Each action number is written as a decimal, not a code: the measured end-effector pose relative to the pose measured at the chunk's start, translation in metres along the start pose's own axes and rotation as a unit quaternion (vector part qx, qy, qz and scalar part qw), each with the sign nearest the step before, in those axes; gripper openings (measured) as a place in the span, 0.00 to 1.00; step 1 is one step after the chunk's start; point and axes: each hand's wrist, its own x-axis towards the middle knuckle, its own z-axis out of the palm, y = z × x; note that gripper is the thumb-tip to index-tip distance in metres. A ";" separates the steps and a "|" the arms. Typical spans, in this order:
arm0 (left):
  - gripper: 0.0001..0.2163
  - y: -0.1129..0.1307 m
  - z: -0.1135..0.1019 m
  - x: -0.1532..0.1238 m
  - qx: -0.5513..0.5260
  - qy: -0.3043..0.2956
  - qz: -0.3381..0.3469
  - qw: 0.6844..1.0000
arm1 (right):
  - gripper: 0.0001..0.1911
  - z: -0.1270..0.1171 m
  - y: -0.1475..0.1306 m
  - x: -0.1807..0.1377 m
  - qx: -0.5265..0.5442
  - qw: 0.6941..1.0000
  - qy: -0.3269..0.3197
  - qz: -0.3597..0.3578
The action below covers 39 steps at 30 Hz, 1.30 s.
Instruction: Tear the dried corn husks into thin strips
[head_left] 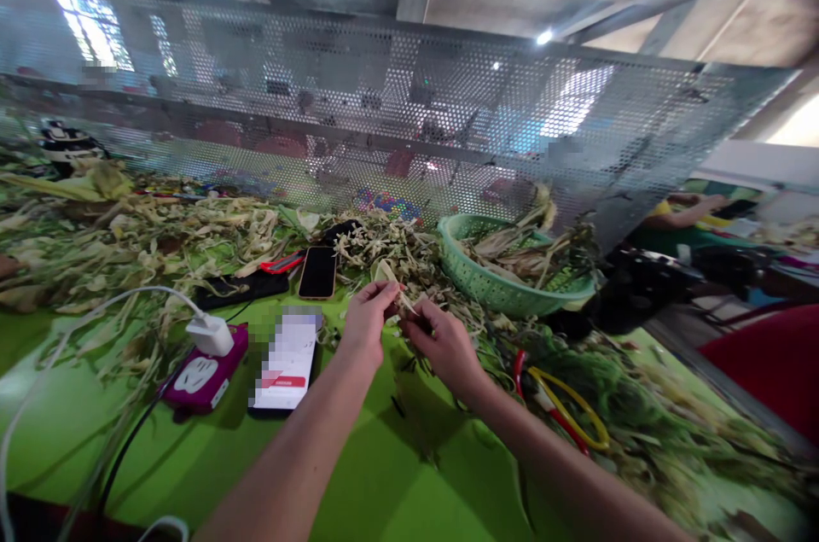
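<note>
Over the green tabletop [377,482], my left hand [366,320] pinches a pale, dried plant strip [406,303] that looks like husk. My right hand [444,346] closes on the strip's lower end, its thumb and fingertips pressed together. The two hands are a short gap apart, with the strip between them. Just beyond them lies a heap of dried, curled plant pieces [397,247]. A phone with a dark screen [318,273] rests behind my left hand, and a phone with a lit screen [287,367] lies beside my left forearm.
A green plastic basket [492,290] holds dried stalks. Right of my right forearm is a tool with red and yellow handles [569,405]. On the left sit a purple power bank [208,375], a white charger [212,335] and cables. A perforated metal screen [384,98] stands behind.
</note>
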 end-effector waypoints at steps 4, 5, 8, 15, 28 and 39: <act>0.10 -0.003 -0.001 0.001 -0.025 0.012 -0.011 1.000 | 0.08 0.007 -0.003 -0.006 -0.064 0.997 0.013 -0.034; 0.10 -0.004 -0.001 0.001 -0.029 0.011 -0.010 0.999 | 0.07 0.007 -0.003 -0.007 -0.065 0.997 0.013 -0.038; 0.11 -0.004 -0.002 0.003 -0.033 -0.011 -0.009 0.999 | 0.07 0.006 0.000 -0.006 -0.035 0.999 0.014 -0.028; 0.11 -0.001 -0.001 -0.001 0.042 -0.032 -0.007 0.999 | 0.12 -0.010 0.005 0.003 0.108 0.994 -0.012 0.021; 0.10 0.002 0.004 -0.004 0.042 -0.027 0.000 0.999 | 0.14 -0.007 0.009 0.004 0.033 0.999 -0.032 -0.002; 0.08 0.000 0.004 -0.004 0.009 -0.030 -0.023 0.999 | 0.12 -0.006 0.008 0.005 -0.051 0.996 -0.031 -0.067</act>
